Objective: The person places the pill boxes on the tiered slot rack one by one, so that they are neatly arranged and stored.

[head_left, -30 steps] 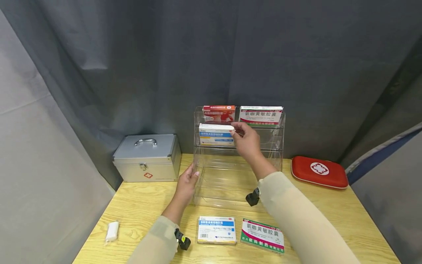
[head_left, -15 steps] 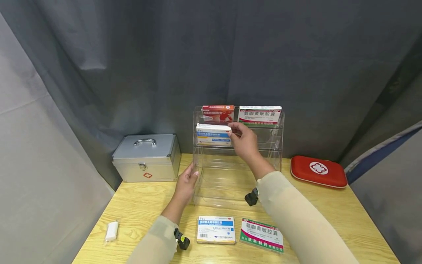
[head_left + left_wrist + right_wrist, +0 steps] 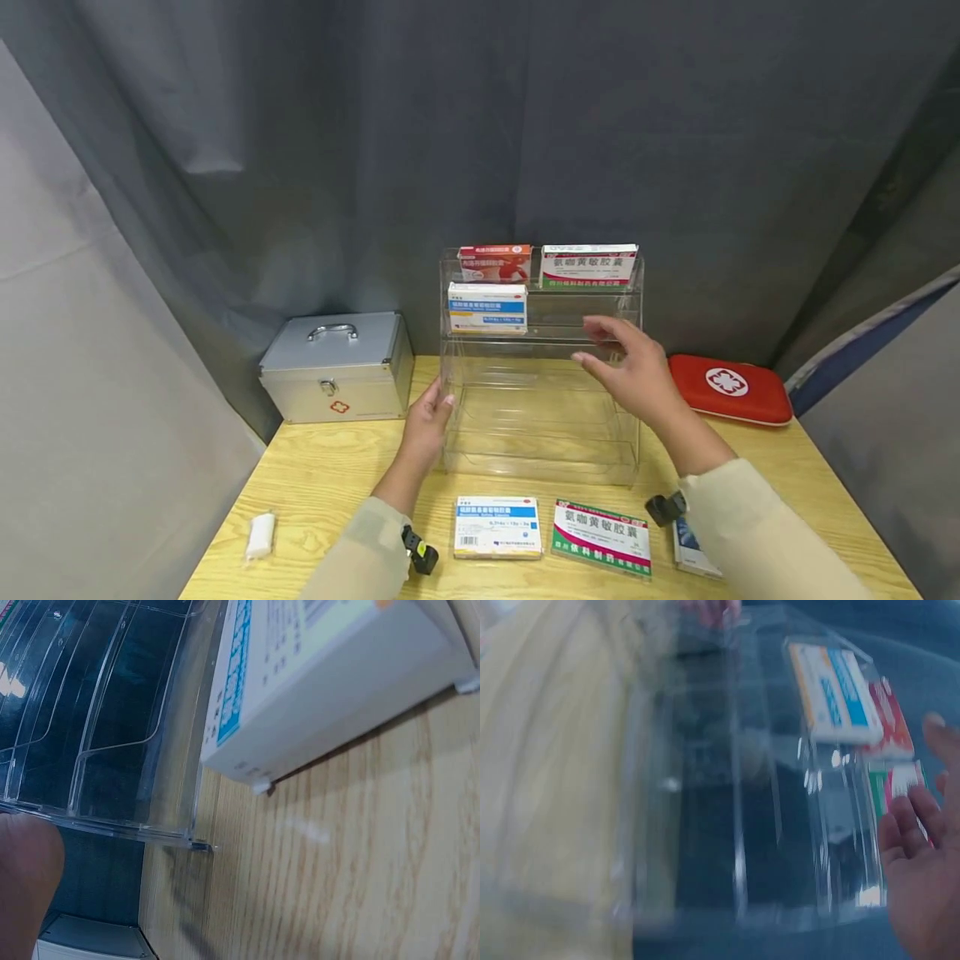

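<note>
Transparent plastic forms the display rack (image 3: 540, 468) whose left side the left hand (image 3: 426, 422) grips, a blue-banded capsule box (image 3: 487, 309) apparently placed on its second tier down, so the right hand (image 3: 637, 372), fingers parted and unladen, likely needs another box (image 3: 497, 530) from the desk (image 3: 322, 487).

On the second tier of the clear acrylic rack (image 3: 540, 471), free room lies between the upright blue-and-white cardboard box (image 3: 487, 310) and the right hand (image 3: 633, 371). The left hand (image 3: 427, 425) obstructs the rack's left side. In front, a flat-lying white-and-blue carton (image 3: 497, 528) and a flat-lying green-and-magenta carton (image 3: 602, 537) hinder low approach, leaving only a narrow gap of yellow wooden desk (image 3: 337, 467) between them.
</note>
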`<state>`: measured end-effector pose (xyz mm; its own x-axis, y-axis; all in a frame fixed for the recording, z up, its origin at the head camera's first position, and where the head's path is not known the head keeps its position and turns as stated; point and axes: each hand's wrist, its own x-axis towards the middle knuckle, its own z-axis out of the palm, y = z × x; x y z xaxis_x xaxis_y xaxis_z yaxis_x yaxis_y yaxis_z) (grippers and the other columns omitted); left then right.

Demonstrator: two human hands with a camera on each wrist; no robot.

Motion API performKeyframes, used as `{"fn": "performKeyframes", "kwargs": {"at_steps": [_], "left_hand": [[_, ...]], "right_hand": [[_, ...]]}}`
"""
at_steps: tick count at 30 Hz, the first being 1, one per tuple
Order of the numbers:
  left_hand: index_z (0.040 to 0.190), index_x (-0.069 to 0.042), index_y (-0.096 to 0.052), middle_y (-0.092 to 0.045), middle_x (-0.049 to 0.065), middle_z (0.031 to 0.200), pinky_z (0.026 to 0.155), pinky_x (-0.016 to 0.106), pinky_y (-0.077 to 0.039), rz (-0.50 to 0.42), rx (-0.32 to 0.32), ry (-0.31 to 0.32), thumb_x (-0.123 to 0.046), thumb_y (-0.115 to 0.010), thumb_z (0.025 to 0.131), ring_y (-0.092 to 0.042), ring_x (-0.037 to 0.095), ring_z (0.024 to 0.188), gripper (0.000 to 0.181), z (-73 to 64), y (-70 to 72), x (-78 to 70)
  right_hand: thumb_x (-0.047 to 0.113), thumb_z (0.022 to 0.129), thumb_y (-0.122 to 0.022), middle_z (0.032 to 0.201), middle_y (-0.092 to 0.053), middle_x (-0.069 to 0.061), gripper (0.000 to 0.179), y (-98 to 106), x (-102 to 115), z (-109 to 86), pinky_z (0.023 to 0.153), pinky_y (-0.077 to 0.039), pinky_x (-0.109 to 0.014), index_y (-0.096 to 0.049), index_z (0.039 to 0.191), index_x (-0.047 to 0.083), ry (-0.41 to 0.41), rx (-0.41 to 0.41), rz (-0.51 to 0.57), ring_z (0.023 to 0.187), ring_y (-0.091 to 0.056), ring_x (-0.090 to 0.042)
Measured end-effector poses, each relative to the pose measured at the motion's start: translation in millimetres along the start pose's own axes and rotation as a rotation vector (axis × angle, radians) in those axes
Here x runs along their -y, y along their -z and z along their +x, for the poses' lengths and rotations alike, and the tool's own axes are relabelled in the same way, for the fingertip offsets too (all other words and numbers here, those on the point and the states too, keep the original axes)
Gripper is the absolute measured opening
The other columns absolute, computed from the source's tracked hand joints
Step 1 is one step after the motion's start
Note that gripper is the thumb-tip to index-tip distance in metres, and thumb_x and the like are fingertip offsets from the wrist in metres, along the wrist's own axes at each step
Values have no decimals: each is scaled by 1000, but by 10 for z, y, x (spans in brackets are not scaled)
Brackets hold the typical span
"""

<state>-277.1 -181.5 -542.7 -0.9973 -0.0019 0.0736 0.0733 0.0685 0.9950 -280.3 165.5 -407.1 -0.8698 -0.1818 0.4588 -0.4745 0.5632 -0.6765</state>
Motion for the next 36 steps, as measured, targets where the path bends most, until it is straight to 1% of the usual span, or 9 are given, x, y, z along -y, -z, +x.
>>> {"fn": "performKeyframes", "kwargs": {"at_steps": [3,7,10,14,16,22,27,32,36], "left_hand": [[171,-30,-35,-31,4,180,136,56,-25,-1,5,5,-30,-57,115,-26,36,167,60,0,-7,0],[171,-30,-37,-32,5,179,135,55,-26,-3,-2,-2,-28,-57,115,-29,36,166,59,4,-7,-3],[170,-31,-38,-33,5,178,135,56,-26,-3,-10,0,-27,-57,115,-30,37,165,58,3,-3,0],[169,-32,-39,-33,5,178,135,57,-25,2,-9,-1,-28,-56,115,-29,38,166,57,5,1,6],[170,-30,-38,-33,6,179,135,57,-25,3,-7,-11,-29,-56,115,-28,38,166,58,4,-2,0],[171,-27,-35,-31,6,179,136,55,-25,11,-6,-5,-31,-56,115,-27,37,167,60,-4,-23,-4],[172,-27,-34,-31,7,179,135,57,-25,20,-3,-4,-30,-56,116,-28,38,166,60,-6,-21,-13],[171,-29,-36,-31,5,180,136,57,-23,-6,-5,-3,-25,-54,116,-26,37,167,57,-3,-23,-24],[171,-30,-36,-29,5,180,136,57,-22,-18,-6,7,-27,-55,116,-24,37,168,58,-9,-29,-22]], "right_hand": [[24,92,-92,131,-75,-9,55,240,-222,-364,99,-64,-50,-70,140,12,-17,51,-115,115,-72,-30],[31,86,-96,128,-78,-9,55,523,-540,-826,95,-65,-47,-74,132,11,-117,167,-214,112,-73,-31],[33,84,-97,130,-78,-10,56,713,-802,-1146,94,-67,-44,-75,131,10,-224,255,-246,114,-73,-31],[33,86,-95,134,-75,-16,60,951,-1148,-1494,96,-66,-51,-72,135,6,-353,337,-259,120,-72,-38],[35,85,-95,139,-72,-20,67,1048,-1299,-1627,98,-65,-56,-69,139,4,-420,376,-252,125,-68,-44],[48,73,-98,153,-57,-33,97,1187,-1621,-1937,103,-59,-68,-60,150,2,-609,528,-217,137,-55,-57],[52,71,-97,162,-47,-35,112,1179,-1756,-2108,107,-50,-78,-48,159,4,-698,618,-176,144,-46,-61],[57,68,-97,160,-47,-34,116,1129,-1811,-2176,111,-40,-85,-49,159,3,-684,651,-219,139,-46,-58],[60,68,-97,157,-48,-37,114,1120,-1827,-2203,109,-41,-86,-53,156,2,-650,667,-257,132,-51,-54]]}}
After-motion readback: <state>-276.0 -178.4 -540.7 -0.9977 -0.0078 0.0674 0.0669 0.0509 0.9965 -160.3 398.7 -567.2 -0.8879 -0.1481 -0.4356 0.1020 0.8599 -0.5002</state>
